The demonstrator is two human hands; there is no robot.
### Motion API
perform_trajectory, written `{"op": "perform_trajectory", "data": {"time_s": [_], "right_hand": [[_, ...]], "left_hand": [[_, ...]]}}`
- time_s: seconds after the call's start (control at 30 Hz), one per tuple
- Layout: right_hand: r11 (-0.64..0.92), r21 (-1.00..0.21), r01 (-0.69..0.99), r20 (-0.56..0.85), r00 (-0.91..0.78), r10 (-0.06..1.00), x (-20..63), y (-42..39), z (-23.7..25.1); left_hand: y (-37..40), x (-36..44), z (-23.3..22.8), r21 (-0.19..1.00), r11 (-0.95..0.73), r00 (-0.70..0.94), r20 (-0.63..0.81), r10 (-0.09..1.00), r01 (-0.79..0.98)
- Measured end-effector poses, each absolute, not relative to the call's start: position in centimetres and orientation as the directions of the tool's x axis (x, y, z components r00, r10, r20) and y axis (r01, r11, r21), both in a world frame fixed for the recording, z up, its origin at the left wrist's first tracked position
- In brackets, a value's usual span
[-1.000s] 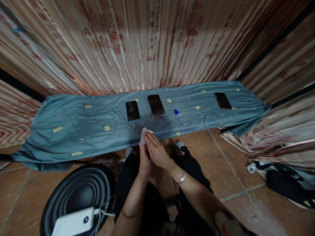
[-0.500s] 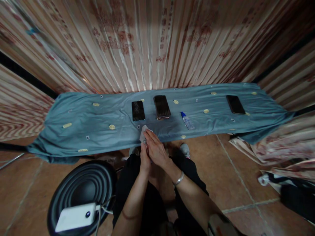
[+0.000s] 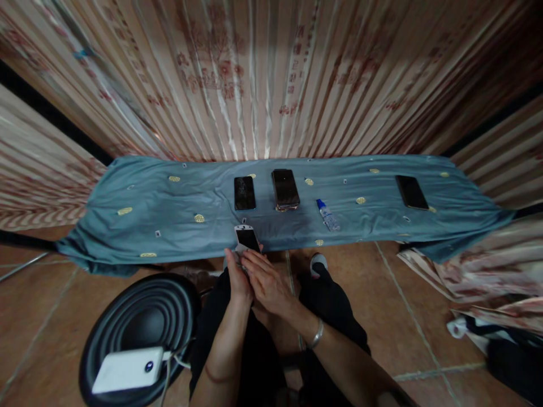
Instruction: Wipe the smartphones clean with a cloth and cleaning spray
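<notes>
A white phone (image 3: 248, 238) with a dark screen juts out from between my hands, at the front edge of the cloth-covered table. My left hand (image 3: 238, 284) is closed around its lower part from the left and below. My right hand (image 3: 266, 282) lies across the screen, fingers together, pressing a small pale cloth (image 3: 240, 249) that is mostly hidden. Just beyond lies a dark phone (image 3: 245, 193) with a marked screen. To its right is a stack of phones (image 3: 285, 189), and further right a clear bottle with a blue cap (image 3: 328, 215).
Another dark phone (image 3: 411, 192) lies toward the right end of the blue-green tablecloth (image 3: 178, 198). On the floor at left, a white power bank (image 3: 127, 370) with a cable rests on a round black ridged object (image 3: 144, 305). Patterned curtains (image 3: 254, 85) enclose the table.
The phone in my hands has turned from edge-on, so its dark screen now faces up. My right hand has slid lower over it. The camera view has shifted slightly.
</notes>
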State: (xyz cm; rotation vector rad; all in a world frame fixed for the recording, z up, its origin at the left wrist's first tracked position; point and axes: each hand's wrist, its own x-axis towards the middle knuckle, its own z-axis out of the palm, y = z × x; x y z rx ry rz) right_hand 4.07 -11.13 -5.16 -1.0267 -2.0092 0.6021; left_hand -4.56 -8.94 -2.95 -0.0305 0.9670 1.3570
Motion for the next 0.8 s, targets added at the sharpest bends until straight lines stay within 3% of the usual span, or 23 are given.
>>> {"op": "perform_trajectory", "data": {"time_s": [0.17, 0.4, 0.6, 0.8], "right_hand": [[0.568, -0.675, 0.471, 0.427, -0.379, 0.821, 3.9, -10.8, -5.2], [0.485, -0.668, 0.564, 0.384, -0.297, 0.875, 4.0, -9.0, -5.4], [0.409, -0.662, 0.628, 0.38, -0.19, 0.905, 4.4, -7.6, -6.6], [0.368, -0.686, 0.628, 0.363, -0.143, 0.921, 4.9, -5.7, -7.1]], "left_hand": [[-8.8, -4.8, -3.5, 0.546, 0.284, -0.096, -0.565, 0.82, -0.788], [-8.9, -4.4, -3.8, 0.591, 0.163, -0.221, -0.523, 0.823, -0.79], [-9.1, -4.3, -3.4, 0.572, 0.224, -0.088, -0.466, 0.881, -0.789], [-9.1, -4.1, -3.2, 0.604, 0.225, -0.079, -0.434, 0.898, -0.764]]}}
